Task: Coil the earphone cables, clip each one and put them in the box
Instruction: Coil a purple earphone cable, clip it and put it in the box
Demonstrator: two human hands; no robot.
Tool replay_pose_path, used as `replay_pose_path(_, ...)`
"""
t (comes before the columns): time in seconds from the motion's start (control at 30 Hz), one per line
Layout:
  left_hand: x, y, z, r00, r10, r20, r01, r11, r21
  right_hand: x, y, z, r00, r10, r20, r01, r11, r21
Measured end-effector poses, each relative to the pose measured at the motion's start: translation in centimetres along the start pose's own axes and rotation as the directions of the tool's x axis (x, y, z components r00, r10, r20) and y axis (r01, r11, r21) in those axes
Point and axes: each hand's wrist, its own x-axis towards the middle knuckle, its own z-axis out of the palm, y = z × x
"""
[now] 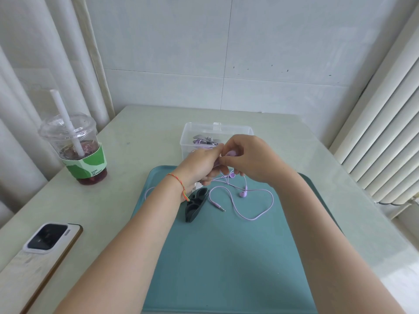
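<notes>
"DARE TO BE FRESH" is read on the green sleeve of the drink cup (85,152), well left of the fingers. Purple earphone cable (254,200) is pinched by left hand (199,166) and right hand (251,159); loose loops trail below onto the teal tray (226,257). Clear box (192,137) lies just behind. Pale surface (136,137), tiled wall.

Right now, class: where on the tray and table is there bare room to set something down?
Free: the teal tray's near half between the forearms, and the table between cup and box. Crowded: the tray's far end, with clip, cable and both hands.
</notes>
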Motion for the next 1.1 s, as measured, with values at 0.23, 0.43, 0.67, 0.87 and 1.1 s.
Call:
replay_pose_path(0.23,0.0,0.1,0.1,0.994,-0.055,-0.097,0.052,0.998,-0.031,-0.1,-0.2,0.4,0.997,-0.062,0.043,0.063,0.998,-0.014)
replay_pose_path(0.43,0.0,-0.1,0.0,0.985,-0.083,-0.151,0.076,0.996,-0.046,-0.1,-0.2,1.0,0.993,-0.114,0.043,0.117,0.992,-0.057)
replay_pose_path(0.67,0.2,-0.1,0.0,0.991,-0.042,-0.131,0.054,0.995,0.086,0.3,0.8,1.2,0.993,-0.102,0.064,0.105,0.993,-0.05)
replay_pose_path(0.87,-0.1,-0.1,-0.6,0.995,-0.095,-0.029,0.093,0.993,-0.069,0.2,0.7,1.3,0.983,-0.15,0.103,0.149,0.989,0.016)
replay_pose_path(1.1,0.1,-0.4,-0.5,0.994,-0.103,-0.028,0.101,0.992,-0.08,-0.2,0.1,1.5,0.97,-0.162,0.181,0.175,0.983,-0.057)
